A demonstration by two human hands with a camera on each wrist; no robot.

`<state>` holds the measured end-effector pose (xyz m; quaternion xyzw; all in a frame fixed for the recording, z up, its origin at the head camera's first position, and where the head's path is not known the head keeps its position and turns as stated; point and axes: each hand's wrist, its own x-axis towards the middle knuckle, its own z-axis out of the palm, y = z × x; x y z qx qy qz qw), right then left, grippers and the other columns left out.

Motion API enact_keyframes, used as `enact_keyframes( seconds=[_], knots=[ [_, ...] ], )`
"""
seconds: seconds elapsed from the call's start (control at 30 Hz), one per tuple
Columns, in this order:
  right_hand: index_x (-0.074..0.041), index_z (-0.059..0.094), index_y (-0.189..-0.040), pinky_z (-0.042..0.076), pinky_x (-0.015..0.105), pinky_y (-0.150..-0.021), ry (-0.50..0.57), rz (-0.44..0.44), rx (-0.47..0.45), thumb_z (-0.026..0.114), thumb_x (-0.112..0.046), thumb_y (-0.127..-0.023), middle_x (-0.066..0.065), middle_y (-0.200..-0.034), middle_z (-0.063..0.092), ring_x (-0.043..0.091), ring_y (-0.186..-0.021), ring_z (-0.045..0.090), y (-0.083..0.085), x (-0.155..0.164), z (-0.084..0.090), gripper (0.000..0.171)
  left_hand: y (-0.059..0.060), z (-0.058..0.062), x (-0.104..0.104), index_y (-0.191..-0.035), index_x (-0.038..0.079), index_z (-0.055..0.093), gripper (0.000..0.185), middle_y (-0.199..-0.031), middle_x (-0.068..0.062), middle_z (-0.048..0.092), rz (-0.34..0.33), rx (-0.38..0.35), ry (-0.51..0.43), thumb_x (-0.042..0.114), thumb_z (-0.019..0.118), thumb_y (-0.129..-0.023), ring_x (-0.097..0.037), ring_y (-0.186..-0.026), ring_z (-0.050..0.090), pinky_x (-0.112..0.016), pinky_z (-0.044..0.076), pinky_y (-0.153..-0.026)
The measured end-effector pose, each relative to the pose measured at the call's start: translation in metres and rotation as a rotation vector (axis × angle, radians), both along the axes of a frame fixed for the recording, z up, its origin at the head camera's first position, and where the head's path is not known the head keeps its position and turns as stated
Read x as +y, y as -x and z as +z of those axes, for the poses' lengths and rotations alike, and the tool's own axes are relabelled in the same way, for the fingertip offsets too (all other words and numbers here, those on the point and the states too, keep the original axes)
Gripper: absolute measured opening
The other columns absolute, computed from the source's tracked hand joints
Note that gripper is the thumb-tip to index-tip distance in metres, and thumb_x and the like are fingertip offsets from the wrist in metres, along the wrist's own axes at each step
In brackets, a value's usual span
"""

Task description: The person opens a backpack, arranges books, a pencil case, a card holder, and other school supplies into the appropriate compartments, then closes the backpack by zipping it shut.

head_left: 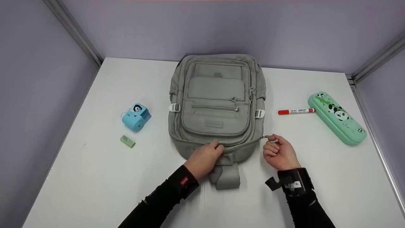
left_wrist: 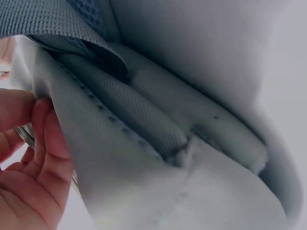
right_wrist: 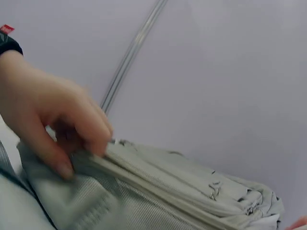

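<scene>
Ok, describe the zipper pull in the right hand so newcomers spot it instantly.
On the white table is a grey backpack. Near its lower right edge, the right hand pinches the zipper pull. Unlike the front-pocket pull, this one juts past the backpack's side.

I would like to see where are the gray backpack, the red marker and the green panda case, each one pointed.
Gray backpack (head_left: 215, 114): head view, middle of its front panel.
Red marker (head_left: 297, 111): head view, its white barrel.
Green panda case (head_left: 337, 118): head view, middle of its lid.
</scene>
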<state>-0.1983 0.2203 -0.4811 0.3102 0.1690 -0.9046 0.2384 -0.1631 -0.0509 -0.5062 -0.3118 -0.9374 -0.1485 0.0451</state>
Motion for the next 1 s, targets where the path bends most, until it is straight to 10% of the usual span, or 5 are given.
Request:
enact_keyframes(
  seconds=[1.0],
  knots=[
    [-0.006,0.047,-0.072,0.012,0.016,-0.054,-0.053,0.111,0.05,0.026,-0.03,-0.109,-0.005,-0.052,0.028,0.004,-0.05,0.02,0.112,0.027,-0.02,0.049,-0.008,-0.017,-0.027,-0.089,0.01,0.054,0.009,-0.085,-0.001,0.051,0.014,0.137,-0.107,0.005,0.059,-0.094,-0.013,-0.063,0.056,-0.026,0.046,-0.053]
  ],
)
